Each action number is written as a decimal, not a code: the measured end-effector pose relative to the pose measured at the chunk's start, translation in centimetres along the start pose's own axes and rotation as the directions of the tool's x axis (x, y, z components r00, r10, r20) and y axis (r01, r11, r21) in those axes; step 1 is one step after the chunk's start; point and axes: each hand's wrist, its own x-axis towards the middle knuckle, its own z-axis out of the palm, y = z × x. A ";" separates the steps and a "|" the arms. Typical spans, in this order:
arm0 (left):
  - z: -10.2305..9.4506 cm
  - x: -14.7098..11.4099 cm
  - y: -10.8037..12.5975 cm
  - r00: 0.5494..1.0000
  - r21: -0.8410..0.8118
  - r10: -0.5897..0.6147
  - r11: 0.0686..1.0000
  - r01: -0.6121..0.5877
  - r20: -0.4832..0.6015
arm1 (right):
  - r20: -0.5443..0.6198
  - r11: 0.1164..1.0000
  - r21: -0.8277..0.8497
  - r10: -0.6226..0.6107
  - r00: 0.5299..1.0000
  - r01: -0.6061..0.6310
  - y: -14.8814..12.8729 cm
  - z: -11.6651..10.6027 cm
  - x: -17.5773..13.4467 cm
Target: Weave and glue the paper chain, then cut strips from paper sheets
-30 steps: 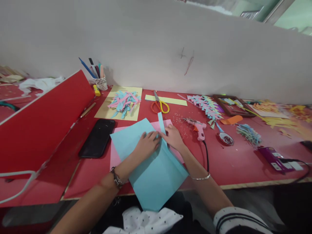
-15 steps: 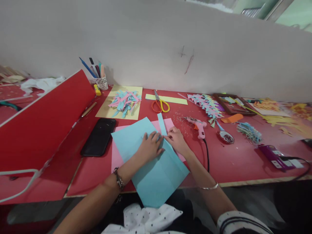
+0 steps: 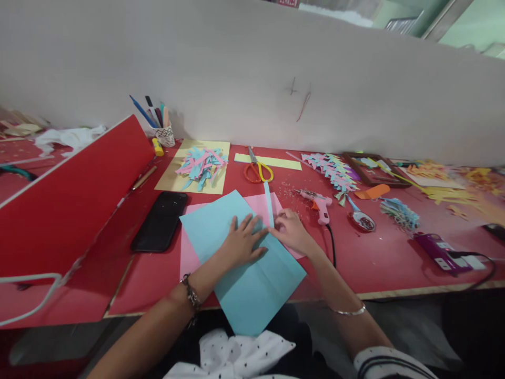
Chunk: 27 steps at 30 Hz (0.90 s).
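Observation:
A light blue sheet of paper (image 3: 252,287) lies at an angle over a pink sheet (image 3: 190,257) at the table's front edge. My left hand (image 3: 245,239) rests on the blue sheet with its fingers spread. At the sheet's upper right edge, my right hand (image 3: 291,229) pinches a narrow blue paper strip (image 3: 269,202). The strip's free end points away from me, close to the handles of the scissors (image 3: 258,169). Its lower end meets the sheet's edge beside my left fingertips.
A black phone (image 3: 160,221) lies left of the sheets. Behind, cut paper strips (image 3: 203,166) are heaped on a yellow sheet (image 3: 169,179). A pink glue gun (image 3: 321,204) with a cord lies to the right. A red board (image 3: 74,200) leans at the left; a pen cup (image 3: 164,136) stands behind.
My right hand has moved slightly right and toward me along the sheet's edge. More of the strip stands apart from the sheet, and it looks narrower and tilted. My left hand's fingers have spread a little.

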 end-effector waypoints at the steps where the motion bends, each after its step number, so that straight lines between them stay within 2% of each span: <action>1: 0.0 0.0 0.0 1.000 0.000 0.025 1.000 -0.025 -0.014 | 0.002 1.000 0.001 -0.006 1.000 0.006 0.0 0.0 -0.2; 3: 0.0 0.0 0.0 0.998 -0.007 0.065 0.998 -0.065 -0.017 | 0.009 1.000 0.016 -0.017 1.000 0.017 0.2 0.0 -0.6; 8: -0.4 0.1 0.2 0.996 -0.042 0.077 0.996 -0.076 0.035 | 0.013 0.999 0.045 -0.023 1.000 0.022 0.6 0.0 -0.8; 17: -1.0 -0.1 0.7 0.993 -0.018 0.102 0.995 -0.101 0.055 | 0.018 0.987 0.061 -0.149 0.989 0.147 2.1 -0.1 -0.4; 21: -0.8 -0.3 1.0 0.996 0.012 0.070 0.997 -0.071 0.051 | -0.009 0.987 0.069 -0.146 0.989 0.147 2.1 -0.3 -1.1; 27: -0.4 -0.9 0.6 1.000 0.107 -0.001 0.994 0.001 -0.001 | 0.051 0.990 0.038 -0.137 0.989 0.135 1.1 -0.6 -2.0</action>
